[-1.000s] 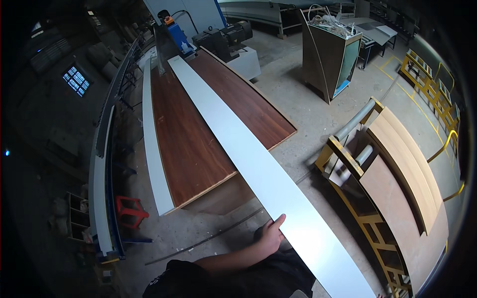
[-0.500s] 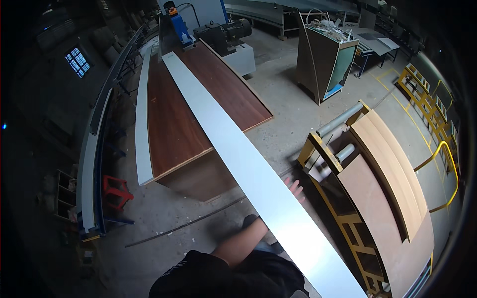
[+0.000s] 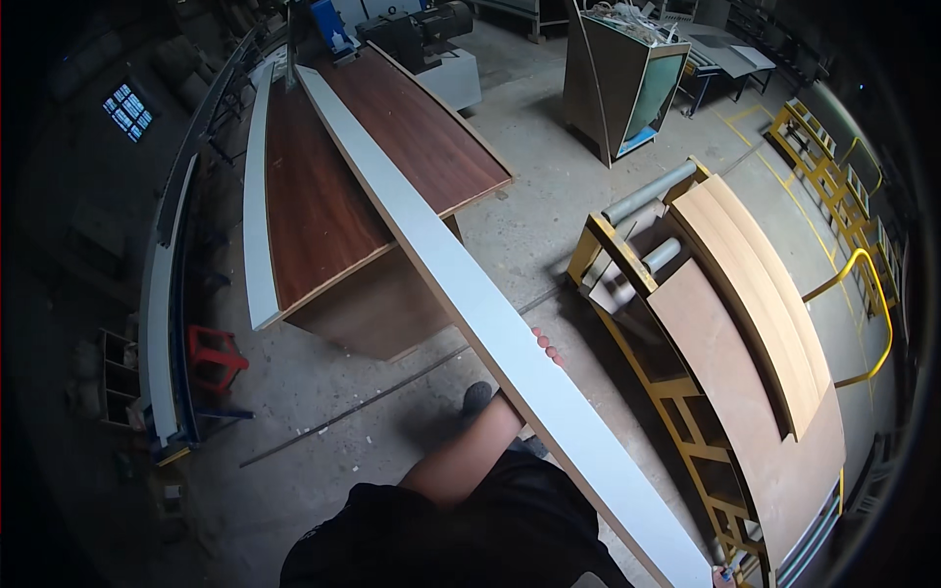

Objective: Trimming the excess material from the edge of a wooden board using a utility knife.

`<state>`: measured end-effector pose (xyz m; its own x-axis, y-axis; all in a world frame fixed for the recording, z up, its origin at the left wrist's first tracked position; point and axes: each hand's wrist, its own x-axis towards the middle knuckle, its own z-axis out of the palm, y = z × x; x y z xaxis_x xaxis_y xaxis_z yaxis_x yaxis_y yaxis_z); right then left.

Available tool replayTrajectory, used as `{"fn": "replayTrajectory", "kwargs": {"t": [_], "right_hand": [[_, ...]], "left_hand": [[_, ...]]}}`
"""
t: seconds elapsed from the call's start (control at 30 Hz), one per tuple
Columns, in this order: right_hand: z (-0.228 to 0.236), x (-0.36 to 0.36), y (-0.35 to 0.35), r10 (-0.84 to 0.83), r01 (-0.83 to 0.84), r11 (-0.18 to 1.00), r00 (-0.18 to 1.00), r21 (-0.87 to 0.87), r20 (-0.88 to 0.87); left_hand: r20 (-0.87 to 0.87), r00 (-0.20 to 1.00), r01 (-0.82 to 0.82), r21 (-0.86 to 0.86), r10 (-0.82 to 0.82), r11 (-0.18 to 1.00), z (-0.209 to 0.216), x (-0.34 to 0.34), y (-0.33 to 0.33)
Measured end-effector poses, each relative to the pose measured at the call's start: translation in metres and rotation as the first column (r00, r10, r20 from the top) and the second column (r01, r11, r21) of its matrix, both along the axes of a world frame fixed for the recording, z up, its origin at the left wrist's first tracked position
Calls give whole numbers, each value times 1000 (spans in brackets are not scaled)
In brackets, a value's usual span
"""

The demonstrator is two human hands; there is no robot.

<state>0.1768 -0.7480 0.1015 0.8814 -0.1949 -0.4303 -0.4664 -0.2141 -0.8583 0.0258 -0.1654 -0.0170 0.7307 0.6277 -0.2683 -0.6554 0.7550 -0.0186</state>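
A long white plank (image 3: 431, 265) with a brown side edge runs slantwise from the far left to the lower right. Its far end lies over a dark red-brown wooden tabletop (image 3: 319, 196). My left forearm passes beneath the plank, and the fingers of my left hand (image 3: 548, 347) curl up over its right edge; the palm is hidden below. At the near end, my right hand (image 3: 723, 578) grips the plank's corner, mostly cut off by the picture's lower edge. A second white plank (image 3: 257, 216) lies along the tabletop's left side.
A yellow-framed roller cart (image 3: 686, 431) with brown boards (image 3: 755, 304) stands close on the right. Beyond the table are a dark motor (image 3: 402, 44) and a tall bin (image 3: 618, 88) of scraps. A red stool (image 3: 216, 358) and a long rack (image 3: 162, 323) are at left.
My left fingers, spread past the plank's right edge before, now curl against it. The plank has tilted along its length, showing its brown left edge. More of my right hand shows.
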Motion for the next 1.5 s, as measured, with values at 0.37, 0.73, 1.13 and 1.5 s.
{"fn": "replayTrajectory", "kwargs": {"t": [0.37, 0.73, 1.13, 1.5], "right_hand": [[-62, -34, -142, -128, 160, 971, 975, 176, -179], [-104, -69, -131, -494, 520, 852, 837, -61, 234], [-113, -51, -87, -189, 198, 893, 980, -404, 63], [-85, -18, -60, -154, 65, 865, 978, -498, -140]], "left_hand": [[-578, 816, -83, -134, -10, 987, 36, 2, -3], [-729, 685, -33, -22, 7, 999, 45, -7, -19], [-815, 566, 120, 229, 123, 966, 19, -29, -31], [-709, 705, 366, 387, 19, 846, 7, -53, -20]]}}
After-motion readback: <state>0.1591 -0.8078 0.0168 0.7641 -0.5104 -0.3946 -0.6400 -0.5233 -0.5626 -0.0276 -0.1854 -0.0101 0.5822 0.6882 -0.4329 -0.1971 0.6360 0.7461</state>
